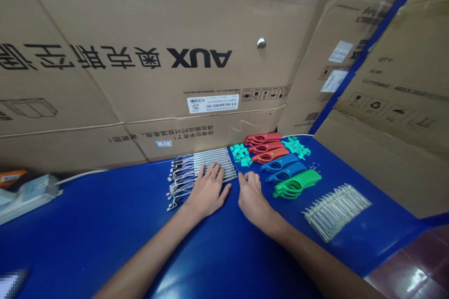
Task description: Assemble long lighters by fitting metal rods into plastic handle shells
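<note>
My left hand (208, 190) lies with spread fingers on a row of slim silver metal parts (212, 155) that have white and black wires (177, 180) at their left ends. Beside the right ends of that row is my right hand (251, 192), its fingers curled and the index fingertip at a thin dark piece; whether it grips this is too small to tell. Right of the hands lie red (263, 139), orange (271, 155), blue (280, 162) and green (298, 184) plastic handles. Small turquoise pieces (241, 154) sit between the metal row and the handles.
More turquoise pieces (297, 147) lie behind the handles. A row of clear and silver parts (336, 211) is at the right of the blue table (87, 233). Cardboard walls (140, 18) stand behind and at the right. A power strip (31, 198) is at the left.
</note>
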The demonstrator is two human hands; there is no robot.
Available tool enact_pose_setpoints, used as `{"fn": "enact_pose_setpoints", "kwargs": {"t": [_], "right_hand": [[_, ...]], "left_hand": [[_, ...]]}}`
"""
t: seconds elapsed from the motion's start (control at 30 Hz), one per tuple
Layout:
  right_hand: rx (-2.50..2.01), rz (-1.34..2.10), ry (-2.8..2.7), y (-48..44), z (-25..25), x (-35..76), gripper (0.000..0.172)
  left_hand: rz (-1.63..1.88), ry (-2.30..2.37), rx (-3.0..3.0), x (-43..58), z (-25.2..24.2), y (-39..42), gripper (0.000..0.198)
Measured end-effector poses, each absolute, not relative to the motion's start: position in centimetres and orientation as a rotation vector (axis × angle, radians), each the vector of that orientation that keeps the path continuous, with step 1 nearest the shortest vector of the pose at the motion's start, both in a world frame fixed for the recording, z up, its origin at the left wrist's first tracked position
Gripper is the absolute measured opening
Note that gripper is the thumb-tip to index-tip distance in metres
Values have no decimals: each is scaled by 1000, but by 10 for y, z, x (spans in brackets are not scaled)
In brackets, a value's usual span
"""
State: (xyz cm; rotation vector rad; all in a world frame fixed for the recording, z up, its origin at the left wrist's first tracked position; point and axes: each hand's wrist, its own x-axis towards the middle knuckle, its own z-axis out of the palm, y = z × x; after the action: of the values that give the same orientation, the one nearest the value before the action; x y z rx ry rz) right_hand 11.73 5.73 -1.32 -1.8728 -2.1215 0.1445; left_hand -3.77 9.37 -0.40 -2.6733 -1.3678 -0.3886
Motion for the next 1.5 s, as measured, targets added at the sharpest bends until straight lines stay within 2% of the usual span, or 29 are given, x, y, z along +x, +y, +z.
{"fn": "enact_pose_setpoints", "kwargs": {"t": [0.13,0.3,0.43,0.9,1.33,1.5], "right_hand": [[-1855,145,-2122,58,-16,118,55],[-1840,145,-2123,58,-20,118,52],[-1848,149,-2113,59,-19,117,51],[-1841,169,-2106,58,-18,117,53],[-1847,214,-2099,54,-14,114,57],[-1858,214,-2121,52,-10,110,59]], "left_hand": [[-407,-1381,-2634,-48,6,93,46],[-439,-1482,-2558,-94,20,102,30],[-434,-1559,-2556,-128,23,109,25],[-510,-1535,-2586,-127,25,104,28],[-518,-1283,-2771,-98,15,88,19],[-489,-1295,-2750,-93,12,91,25]]}}
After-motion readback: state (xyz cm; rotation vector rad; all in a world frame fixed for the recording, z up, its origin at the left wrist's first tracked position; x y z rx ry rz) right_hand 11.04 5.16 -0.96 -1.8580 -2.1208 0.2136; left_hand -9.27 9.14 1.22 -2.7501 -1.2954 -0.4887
